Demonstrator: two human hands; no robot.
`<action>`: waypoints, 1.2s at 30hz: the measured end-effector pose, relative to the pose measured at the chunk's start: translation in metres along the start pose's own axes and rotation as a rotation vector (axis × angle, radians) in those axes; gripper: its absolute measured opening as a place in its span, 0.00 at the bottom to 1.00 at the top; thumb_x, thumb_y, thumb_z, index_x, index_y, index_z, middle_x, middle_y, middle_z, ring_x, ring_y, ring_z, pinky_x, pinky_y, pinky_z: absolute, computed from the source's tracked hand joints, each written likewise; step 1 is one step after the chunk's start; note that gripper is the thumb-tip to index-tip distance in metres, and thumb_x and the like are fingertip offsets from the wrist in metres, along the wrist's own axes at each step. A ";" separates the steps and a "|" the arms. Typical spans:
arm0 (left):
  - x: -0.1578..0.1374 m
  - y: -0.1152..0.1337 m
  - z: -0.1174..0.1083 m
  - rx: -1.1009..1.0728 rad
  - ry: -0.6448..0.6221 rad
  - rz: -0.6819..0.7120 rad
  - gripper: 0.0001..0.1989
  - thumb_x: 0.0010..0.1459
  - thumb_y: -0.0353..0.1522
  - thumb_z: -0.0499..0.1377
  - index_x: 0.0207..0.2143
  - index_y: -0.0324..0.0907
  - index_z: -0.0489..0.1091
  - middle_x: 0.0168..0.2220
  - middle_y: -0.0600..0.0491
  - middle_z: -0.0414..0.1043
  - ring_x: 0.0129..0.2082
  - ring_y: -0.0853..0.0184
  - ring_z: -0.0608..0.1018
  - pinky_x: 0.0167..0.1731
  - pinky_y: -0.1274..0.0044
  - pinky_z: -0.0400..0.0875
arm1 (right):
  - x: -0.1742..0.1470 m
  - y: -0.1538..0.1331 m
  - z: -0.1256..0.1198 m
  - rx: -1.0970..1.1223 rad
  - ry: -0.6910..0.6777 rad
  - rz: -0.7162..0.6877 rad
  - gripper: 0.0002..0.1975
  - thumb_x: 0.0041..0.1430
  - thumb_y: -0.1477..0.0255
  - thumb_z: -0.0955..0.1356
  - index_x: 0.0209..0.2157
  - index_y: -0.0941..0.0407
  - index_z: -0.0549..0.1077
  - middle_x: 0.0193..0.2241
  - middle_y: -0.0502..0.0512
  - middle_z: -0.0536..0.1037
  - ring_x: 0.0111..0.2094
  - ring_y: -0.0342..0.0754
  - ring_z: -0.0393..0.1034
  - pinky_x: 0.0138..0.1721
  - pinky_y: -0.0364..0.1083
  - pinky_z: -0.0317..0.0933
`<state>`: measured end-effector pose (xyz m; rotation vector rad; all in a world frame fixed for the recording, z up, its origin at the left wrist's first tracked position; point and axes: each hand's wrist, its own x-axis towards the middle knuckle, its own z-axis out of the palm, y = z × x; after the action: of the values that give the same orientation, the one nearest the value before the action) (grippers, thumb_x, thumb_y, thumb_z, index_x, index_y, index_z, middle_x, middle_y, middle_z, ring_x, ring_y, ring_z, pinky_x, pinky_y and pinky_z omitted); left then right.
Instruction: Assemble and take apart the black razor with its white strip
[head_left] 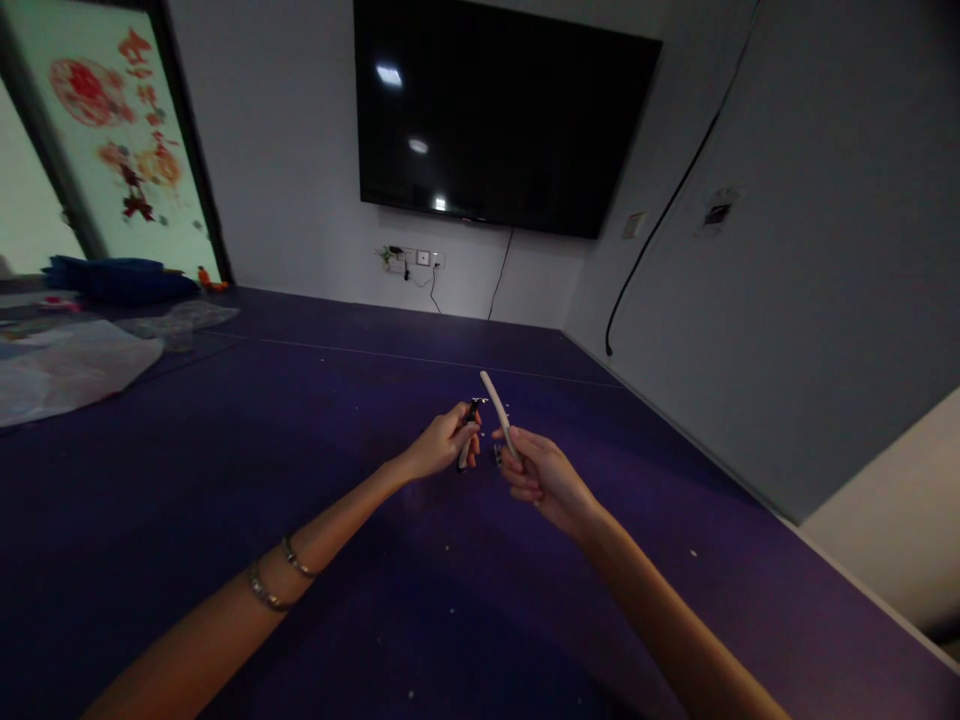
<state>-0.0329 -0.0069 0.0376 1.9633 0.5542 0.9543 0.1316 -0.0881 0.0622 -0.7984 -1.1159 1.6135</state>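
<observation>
White and slim, a gently curved rod (494, 396) rises from my right hand (546, 477), its lower end pinched between my thumb and fingers, the rest standing clear of them and tilting up to the left. My left hand (441, 443) is curled around a small black-and-white handled tool (466, 447), which stands nearly upright, its dark head with a pale edge poking out above my thumb, near the rod but apart from it. A little dark-and-pale object (497, 455) shows just beside my right fingers; I cannot tell whether they touch it.

Both my forearms reach forward and inward over the smooth purple surface (322, 560), hands close together, wrists nearly straight. Two silvery metal bangles (266, 590) circle my left forearm. Small white flecks (693, 553) lie scattered on the purple below.
</observation>
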 end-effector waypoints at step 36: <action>0.000 -0.001 0.003 0.000 0.076 -0.119 0.03 0.57 0.32 0.48 0.33 0.42 0.56 0.19 0.60 0.63 0.14 0.74 0.68 0.14 0.82 0.63 | -0.012 0.045 0.050 0.251 0.257 -0.078 0.16 0.46 0.61 0.69 0.31 0.56 0.64 0.14 0.39 0.51 0.14 0.33 0.37 0.13 0.37 0.28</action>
<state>-0.0306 -0.0079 0.0359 1.8781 0.7061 0.9572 0.0751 -0.1186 0.0381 -0.7605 -0.7368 1.5006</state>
